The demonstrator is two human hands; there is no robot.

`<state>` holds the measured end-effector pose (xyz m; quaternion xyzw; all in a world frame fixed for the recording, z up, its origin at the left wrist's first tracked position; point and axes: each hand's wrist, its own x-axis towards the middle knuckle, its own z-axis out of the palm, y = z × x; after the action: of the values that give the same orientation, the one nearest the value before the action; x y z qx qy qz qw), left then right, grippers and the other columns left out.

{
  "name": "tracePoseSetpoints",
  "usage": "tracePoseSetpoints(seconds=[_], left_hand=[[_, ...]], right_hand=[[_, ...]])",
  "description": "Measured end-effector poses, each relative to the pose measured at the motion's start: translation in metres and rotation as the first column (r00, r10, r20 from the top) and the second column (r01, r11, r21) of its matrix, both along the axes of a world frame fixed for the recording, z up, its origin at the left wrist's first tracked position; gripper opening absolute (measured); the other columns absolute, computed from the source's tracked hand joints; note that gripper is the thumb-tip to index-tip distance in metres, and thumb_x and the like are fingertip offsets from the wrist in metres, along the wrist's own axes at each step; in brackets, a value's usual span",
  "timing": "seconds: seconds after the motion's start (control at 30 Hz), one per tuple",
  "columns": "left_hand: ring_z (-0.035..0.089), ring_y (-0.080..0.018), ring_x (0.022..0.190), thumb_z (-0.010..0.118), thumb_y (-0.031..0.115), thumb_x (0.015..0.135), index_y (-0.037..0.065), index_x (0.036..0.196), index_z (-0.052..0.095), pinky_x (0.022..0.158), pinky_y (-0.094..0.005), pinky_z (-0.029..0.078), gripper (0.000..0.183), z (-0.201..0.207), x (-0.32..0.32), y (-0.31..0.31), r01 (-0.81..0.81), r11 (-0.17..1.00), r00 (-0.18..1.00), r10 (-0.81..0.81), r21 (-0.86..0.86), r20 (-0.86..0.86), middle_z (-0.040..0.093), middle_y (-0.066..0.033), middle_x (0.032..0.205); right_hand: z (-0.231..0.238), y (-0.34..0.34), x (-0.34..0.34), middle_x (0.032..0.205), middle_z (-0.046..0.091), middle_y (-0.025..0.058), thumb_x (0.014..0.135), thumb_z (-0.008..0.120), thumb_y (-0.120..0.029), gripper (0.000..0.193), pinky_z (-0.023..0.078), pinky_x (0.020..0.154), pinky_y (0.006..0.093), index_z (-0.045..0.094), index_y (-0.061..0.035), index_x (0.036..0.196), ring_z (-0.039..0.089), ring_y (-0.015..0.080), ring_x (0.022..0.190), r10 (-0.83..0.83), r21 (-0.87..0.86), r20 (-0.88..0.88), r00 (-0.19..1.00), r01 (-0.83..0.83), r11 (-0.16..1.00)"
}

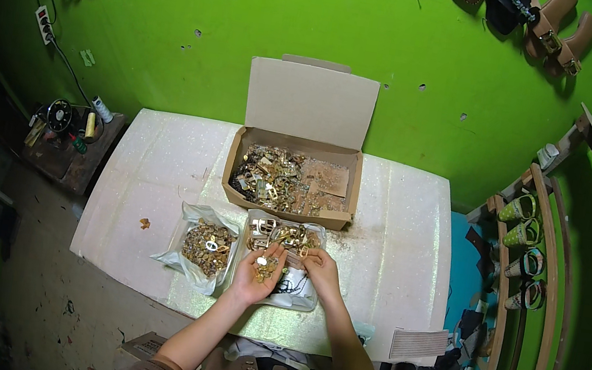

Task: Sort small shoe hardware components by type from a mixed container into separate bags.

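My left hand (245, 282) is palm up over a lined tray (310, 299), cupping a small heap of gold-coloured metal pieces (266, 269). Above the right part of the same tray, my right hand (322, 273) pinches a small gold piece (305, 252) that looks like a buckle. Gold and silver buckles (263, 228) fill the far part of this tray. A strand of dark beads (292, 285) lies in its near part, partly hidden by my hands. Just left stands a plastic-lined container (202, 280) heaped with small mixed metal pieces (205, 242).
An open cardboard box (289, 210) full of metal fittings stands behind the trays, lid up against the green wall. Far left is a small side table (76, 167) with thread spools. At right, a wooden rack (509, 309) holds shoes. A card (418, 345) lies at the table's near right edge.
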<state>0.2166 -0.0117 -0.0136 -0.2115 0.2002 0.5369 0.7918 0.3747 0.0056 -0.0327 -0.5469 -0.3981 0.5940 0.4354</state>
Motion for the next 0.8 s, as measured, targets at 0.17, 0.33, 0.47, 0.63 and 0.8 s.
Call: tracePoseSetpoints(seconds=[0.17, 0.33, 0.47, 0.63, 0.8], left_hand=[[0.05, -0.0245, 0.101, 0.039, 0.01, 0.085, -0.005, 0.099, 0.052, 0.092, -0.0325, 0.041, 0.025, -0.007, 0.003, 0.005, -0.006, 1.0, 1.0, 0.006, -0.025, -0.004, 0.055, -0.0131, 0.101], [0.05, -0.0235, 0.102, 0.039, 0.011, 0.085, -0.005, 0.102, 0.05, 0.091, -0.032, 0.042, 0.026, -0.002, 0.011, 0.012, -0.007, 1.0, 1.0, 0.006, -0.023, -0.029, 0.053, -0.014, 0.103], [0.05, -0.0236, 0.102, 0.038, 0.011, 0.085, -0.006, 0.099, 0.05, 0.092, -0.0322, 0.042, 0.025, 0.006, 0.014, 0.02, -0.013, 1.0, 1.0, 0.013, -0.024, -0.008, 0.053, -0.0145, 0.102], [0.05, -0.0224, 0.103, 0.038, 0.011, 0.084, -0.005, 0.1, 0.049, 0.092, -0.0319, 0.042, 0.025, 0.007, 0.013, 0.023, -0.021, 0.999, 1.0, 0.021, 0.027, -0.017, 0.052, -0.0149, 0.104], [0.047, -0.0225, 0.106, 0.038, 0.011, 0.084, -0.004, 0.105, 0.048, 0.092, -0.0323, 0.04, 0.027, 0.009, 0.009, 0.021, -0.02, 0.999, 1.0, 0.02, 0.047, -0.016, 0.05, -0.0143, 0.111]], right_hand=[[-0.01, 0.01, 0.003, 0.075, 0.059, 0.0071, 0.076, 0.052, -0.002, 0.016, 0.042, 0.053, 0.019, 0.051, 0.0028, 0.091, 0.056, 0.01, 0.062, -0.049, -0.091, -0.078, 0.996, 0.042, 0.995], [-0.038, 0.031, 0.011, 0.077, 0.06, 0.0083, 0.077, 0.051, -0.003, 0.017, 0.044, 0.055, 0.0199, 0.054, 0.0047, 0.092, 0.057, 0.0107, 0.061, -0.103, 0.053, 0.351, 0.931, 0.09, 0.995], [-0.035, 0.037, 0.004, 0.078, 0.061, 0.009, 0.077, 0.05, -0.004, 0.019, 0.045, 0.058, 0.0205, 0.055, 0.0058, 0.093, 0.058, 0.0111, 0.063, -0.093, 0.087, 0.389, 0.917, 0.064, 0.994], [-0.036, 0.021, 0.006, 0.08, 0.064, 0.0094, 0.078, 0.053, -0.019, 0.022, 0.046, 0.065, 0.0258, 0.06, -0.0065, 0.095, 0.061, 0.0178, 0.073, -0.091, 0.168, 0.292, 0.952, 0.042, 0.985], [0.006, 0.004, -0.005, 0.081, 0.063, 0.009, 0.079, 0.051, -0.013, 0.019, 0.045, 0.065, 0.0248, 0.058, -0.0038, 0.095, 0.06, 0.0166, 0.071, 0.002, 0.123, 0.26, 0.966, -0.035, 0.992]])
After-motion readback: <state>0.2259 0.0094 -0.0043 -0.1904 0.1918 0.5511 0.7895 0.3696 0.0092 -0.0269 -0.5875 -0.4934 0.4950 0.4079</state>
